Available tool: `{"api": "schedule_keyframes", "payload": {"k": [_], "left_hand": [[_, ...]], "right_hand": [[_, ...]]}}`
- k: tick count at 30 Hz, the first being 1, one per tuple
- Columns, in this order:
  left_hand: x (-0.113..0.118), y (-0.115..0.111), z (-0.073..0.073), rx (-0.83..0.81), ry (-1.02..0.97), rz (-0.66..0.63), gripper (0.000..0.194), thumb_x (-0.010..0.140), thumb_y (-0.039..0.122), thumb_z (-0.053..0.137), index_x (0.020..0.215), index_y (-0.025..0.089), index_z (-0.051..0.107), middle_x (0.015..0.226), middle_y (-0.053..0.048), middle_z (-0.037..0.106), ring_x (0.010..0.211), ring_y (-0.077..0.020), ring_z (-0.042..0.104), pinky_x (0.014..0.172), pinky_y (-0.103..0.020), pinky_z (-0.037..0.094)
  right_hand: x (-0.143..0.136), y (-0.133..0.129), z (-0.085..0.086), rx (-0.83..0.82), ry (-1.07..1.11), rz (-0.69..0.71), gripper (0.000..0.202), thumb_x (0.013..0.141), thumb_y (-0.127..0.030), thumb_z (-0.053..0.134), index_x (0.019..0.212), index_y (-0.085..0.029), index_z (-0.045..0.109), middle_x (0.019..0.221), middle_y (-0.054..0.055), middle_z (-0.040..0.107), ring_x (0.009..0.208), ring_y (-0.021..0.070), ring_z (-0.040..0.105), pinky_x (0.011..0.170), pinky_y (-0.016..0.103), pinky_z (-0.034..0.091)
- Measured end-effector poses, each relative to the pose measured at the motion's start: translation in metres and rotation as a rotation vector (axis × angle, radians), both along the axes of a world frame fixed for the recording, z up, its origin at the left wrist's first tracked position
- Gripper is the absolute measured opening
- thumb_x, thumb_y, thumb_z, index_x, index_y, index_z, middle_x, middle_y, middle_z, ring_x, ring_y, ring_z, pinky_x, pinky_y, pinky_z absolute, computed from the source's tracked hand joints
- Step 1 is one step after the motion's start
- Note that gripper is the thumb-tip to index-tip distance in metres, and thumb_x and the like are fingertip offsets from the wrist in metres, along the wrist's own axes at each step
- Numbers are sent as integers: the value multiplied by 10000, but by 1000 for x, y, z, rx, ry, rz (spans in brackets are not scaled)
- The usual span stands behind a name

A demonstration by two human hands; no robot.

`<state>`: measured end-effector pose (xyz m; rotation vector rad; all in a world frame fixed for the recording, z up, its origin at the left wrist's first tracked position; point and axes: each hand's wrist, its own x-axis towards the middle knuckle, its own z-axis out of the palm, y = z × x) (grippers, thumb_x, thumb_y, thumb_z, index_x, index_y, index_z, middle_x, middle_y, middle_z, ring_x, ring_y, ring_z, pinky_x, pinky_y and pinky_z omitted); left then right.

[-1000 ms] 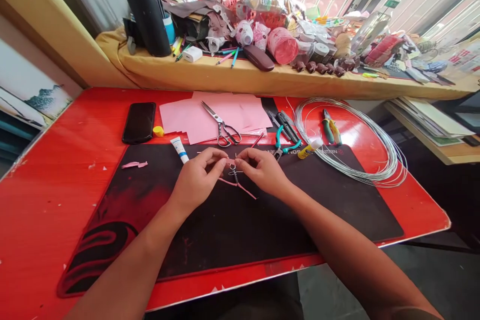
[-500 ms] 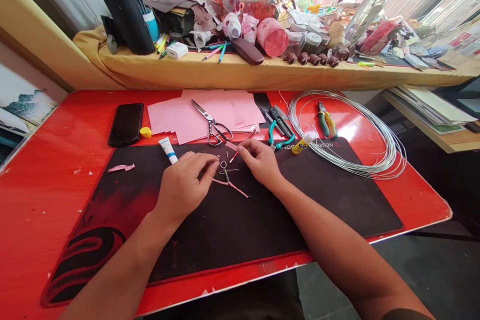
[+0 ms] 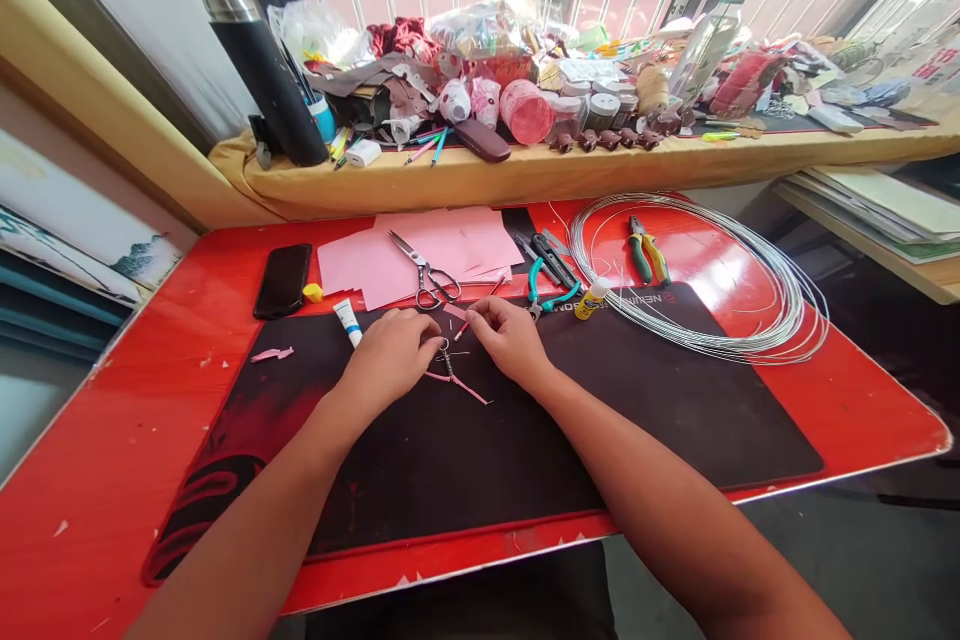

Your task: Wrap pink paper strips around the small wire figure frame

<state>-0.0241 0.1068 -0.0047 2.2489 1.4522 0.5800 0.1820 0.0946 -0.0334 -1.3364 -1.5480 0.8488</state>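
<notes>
A small wire figure (image 3: 451, 376) with a loop at its top and two pink-wrapped legs lies on the black mat between my hands. My left hand (image 3: 395, 352) has its fingers closed beside the loop; what they hold, if anything, is too small to name. In the fingertips of my right hand (image 3: 510, 340) is a small strip of pink paper (image 3: 455, 312). A red pencil (image 3: 480, 308) lies just behind that hand. The scissors (image 3: 424, 270) rest on pink sheets (image 3: 352, 260). A white and blue tube (image 3: 348, 321) lies behind my left hand.
Teal pliers (image 3: 551, 292), a yellow glue stick (image 3: 592, 300), a wire coil (image 3: 697, 325) and green-yellow pliers (image 3: 649, 252) lie at the right. A black phone (image 3: 283, 282) and pink scraps (image 3: 272, 354) are at the left. Crafts and a bottle (image 3: 266, 80) crowd the ledge.
The camera view has tilted up, showing more of the window and ledge. My left hand has come closer to the wire loop and my right hand. The pink strip is still in my right hand.
</notes>
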Motion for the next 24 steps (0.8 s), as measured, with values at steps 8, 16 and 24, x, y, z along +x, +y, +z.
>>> {"api": "schedule_keyframes", "payload": {"k": [8,16,24], "left_hand": [[6,23,-4,-243,79,46,94,782,330,700,726,265,739,762,-49,757,690,-254,654,618,-323,376],[2,24,1,-319,11,4,185,763,392,640,714,236,727,780,-53,767,725,-246,662,658,-332,436],[-15,12,-3,-444,-272,-21,294,846,514,647,875,222,672,845,-42,756,811,-245,704,732,-344,515]], "right_hand": [[4,0,-3,0,-14,45,194,964,-341,599,869,-197,688,677,-39,596,628,146,525,617,260,362],[4,0,-2,-9,-102,84,154,959,-284,628,884,-183,717,731,-17,680,652,145,555,623,256,363],[9,-2,7,-45,-210,185,112,960,-221,652,906,-176,739,754,0,714,664,143,566,631,261,358]]}}
